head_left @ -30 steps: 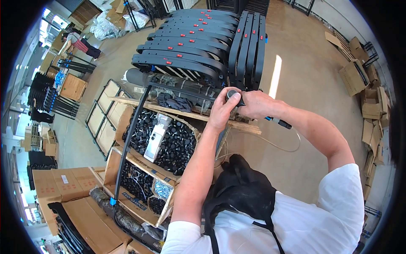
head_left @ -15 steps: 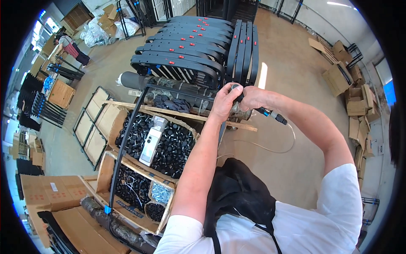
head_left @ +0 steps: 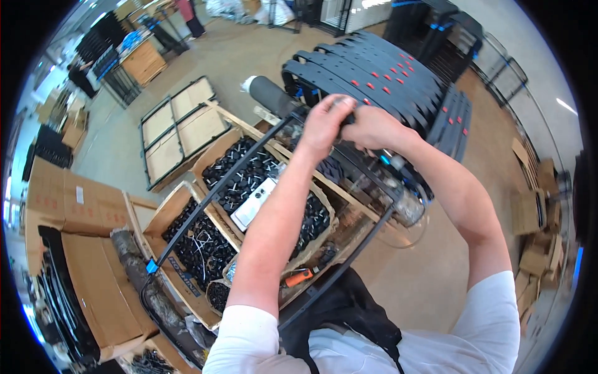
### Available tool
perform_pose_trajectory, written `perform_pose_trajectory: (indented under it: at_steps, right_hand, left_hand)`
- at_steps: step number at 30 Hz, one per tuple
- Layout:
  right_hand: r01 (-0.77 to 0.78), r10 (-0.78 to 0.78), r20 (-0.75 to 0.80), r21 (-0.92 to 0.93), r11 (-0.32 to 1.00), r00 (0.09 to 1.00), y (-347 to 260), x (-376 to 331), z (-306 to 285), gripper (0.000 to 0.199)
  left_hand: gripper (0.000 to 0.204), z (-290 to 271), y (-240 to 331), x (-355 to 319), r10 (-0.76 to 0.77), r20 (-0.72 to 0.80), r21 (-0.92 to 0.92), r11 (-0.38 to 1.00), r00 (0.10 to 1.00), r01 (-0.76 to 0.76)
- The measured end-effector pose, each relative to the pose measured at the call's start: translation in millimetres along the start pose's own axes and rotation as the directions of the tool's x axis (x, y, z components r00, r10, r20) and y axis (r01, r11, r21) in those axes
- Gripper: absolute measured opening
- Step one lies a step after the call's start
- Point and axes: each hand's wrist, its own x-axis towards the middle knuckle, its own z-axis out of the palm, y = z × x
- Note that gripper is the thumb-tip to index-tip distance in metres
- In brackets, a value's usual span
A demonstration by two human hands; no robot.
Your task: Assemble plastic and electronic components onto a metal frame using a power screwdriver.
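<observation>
Both hands are together over the far bar of a black tubular metal frame (head_left: 224, 182), which lies across open boxes. My left hand (head_left: 325, 126) is closed, its thumb pressed near a small dark piece that the fingers mostly hide. Right beside it, my right hand (head_left: 375, 129) wraps round a black air screwdriver (head_left: 393, 161) with a blue ring; most of the tool is covered by the hand and forearm. A thin clear hose loops below it. Under the frame, a box holds many black screw-in feet (head_left: 235, 163), with a white phone (head_left: 254, 204) lying on them.
A second box of black parts (head_left: 194, 243) stands nearer, with an orange-handled tool (head_left: 299, 278) to its right. Stacked dark curved panels (head_left: 374, 68) with red pieces rise beyond my hands. Cardboard boxes (head_left: 81, 206) stand left. Other people (head_left: 80, 78) are at the far left.
The view has swung round, so the panels sit further right. The frame's right-hand bar has come into sight beside my body. My hands stay together at the far bar.
</observation>
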Motion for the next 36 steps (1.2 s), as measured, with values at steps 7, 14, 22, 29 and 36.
perform_pose_trajectory:
  at_steps: [7, 14, 22, 29, 36]
  right_hand:
    - [0.080, -0.078, 0.048, -0.039, 0.996, 0.996, -72, 158, 7, 0.030]
    - [0.114, -0.102, 0.104, -0.120, 0.986, 0.989, -77, 208, 13, 0.032]
    - [0.118, -0.082, 0.190, -0.187, 0.975, 0.978, -78, 214, 12, 0.040]
    - [0.114, -0.085, 0.163, -0.176, 0.978, 0.983, -64, 220, 25, 0.045]
    - [0.249, -0.255, 0.319, 0.060, 0.967, 0.913, -51, 259, 43, 0.015]
  left_hand:
    - [0.023, -119, 33, 82, 0.083, -0.282, 0.064, 0.996, 0.956, -0.067]
    - [0.022, -154, 17, 103, 0.102, -0.340, 0.047, 0.995, 0.935, -0.091]
    - [0.023, -157, 9, 104, 0.091, -0.366, 0.025, 0.996, 0.926, -0.088]
    - [0.025, -151, -2, 98, 0.102, -0.385, 0.103, 0.992, 0.917, -0.067]
    - [0.026, -155, -3, 100, 0.149, -0.431, 0.048, 0.989, 0.890, -0.142]
